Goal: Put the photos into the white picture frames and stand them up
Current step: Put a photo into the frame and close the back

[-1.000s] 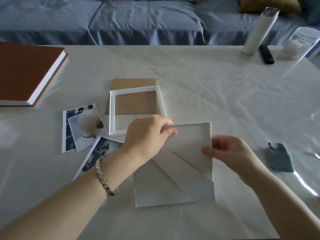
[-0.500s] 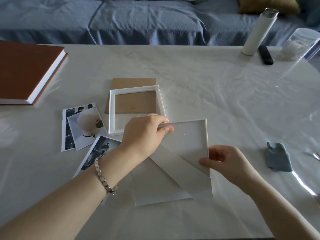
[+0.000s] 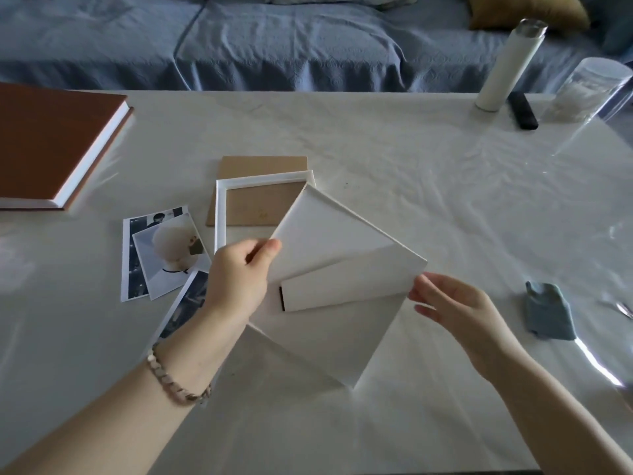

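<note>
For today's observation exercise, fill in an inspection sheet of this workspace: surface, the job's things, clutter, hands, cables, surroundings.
Surface: table under a wrinkled white cloth with a clear cover.
Job's things: held white frame tilted, back showing, stand flap swung out; empty white frame lying flat on a brown backing board; photos loose at left.
Clutter: brown book, white bottle, black remote, clear jar, blue-grey cloth.
Hands: left hand pinches the frame's corner; right hand at the flap's end.
Cables: nothing seen.
Surroundings: blue sofa, mustard cushion.
</note>
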A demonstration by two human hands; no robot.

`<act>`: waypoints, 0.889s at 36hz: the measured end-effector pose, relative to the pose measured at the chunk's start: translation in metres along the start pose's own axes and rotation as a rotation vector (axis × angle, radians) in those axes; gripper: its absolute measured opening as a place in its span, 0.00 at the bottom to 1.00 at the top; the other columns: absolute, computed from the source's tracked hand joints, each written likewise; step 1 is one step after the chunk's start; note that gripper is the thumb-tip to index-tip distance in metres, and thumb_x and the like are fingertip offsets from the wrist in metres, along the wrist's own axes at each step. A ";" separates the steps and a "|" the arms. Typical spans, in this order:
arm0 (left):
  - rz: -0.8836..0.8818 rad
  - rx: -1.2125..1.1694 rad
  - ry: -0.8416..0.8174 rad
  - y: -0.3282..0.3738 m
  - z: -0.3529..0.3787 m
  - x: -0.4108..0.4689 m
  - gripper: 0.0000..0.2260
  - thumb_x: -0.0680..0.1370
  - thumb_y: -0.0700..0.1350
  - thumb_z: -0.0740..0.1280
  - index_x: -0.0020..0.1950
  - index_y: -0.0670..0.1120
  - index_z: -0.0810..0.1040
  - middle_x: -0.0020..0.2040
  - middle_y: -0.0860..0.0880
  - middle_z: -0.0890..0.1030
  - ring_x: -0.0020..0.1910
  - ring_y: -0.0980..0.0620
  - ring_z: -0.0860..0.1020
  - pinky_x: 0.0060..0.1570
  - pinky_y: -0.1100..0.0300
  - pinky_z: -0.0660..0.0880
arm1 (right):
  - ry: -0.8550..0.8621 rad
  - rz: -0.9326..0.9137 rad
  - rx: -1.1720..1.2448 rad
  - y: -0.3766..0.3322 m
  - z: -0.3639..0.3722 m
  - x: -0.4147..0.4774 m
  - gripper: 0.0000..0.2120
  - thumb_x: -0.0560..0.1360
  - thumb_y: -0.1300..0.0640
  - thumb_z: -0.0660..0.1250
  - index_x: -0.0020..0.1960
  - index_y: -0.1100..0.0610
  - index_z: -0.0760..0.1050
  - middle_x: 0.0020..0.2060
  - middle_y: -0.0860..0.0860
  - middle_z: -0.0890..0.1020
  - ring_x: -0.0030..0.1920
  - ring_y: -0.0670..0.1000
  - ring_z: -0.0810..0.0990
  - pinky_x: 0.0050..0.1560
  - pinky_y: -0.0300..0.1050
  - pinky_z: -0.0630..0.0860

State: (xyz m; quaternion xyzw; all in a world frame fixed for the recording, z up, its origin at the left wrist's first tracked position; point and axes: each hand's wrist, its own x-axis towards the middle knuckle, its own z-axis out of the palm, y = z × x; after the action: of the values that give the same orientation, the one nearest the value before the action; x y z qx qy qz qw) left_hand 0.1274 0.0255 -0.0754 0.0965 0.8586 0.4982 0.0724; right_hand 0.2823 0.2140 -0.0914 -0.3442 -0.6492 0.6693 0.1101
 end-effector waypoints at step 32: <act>0.481 0.538 -0.362 0.068 0.022 -0.002 0.15 0.66 0.64 0.69 0.38 0.54 0.77 0.33 0.56 0.76 0.38 0.55 0.74 0.34 0.63 0.65 | 0.010 -0.319 -0.019 -0.036 0.022 -0.009 0.11 0.69 0.67 0.69 0.39 0.51 0.81 0.31 0.43 0.83 0.33 0.41 0.79 0.37 0.29 0.74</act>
State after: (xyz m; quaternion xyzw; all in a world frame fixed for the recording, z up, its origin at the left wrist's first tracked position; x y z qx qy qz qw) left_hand 0.1403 0.0768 -0.0270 0.3963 0.8847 0.2334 0.0761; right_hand 0.2650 0.1958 -0.0559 -0.2413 -0.7014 0.6354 0.2149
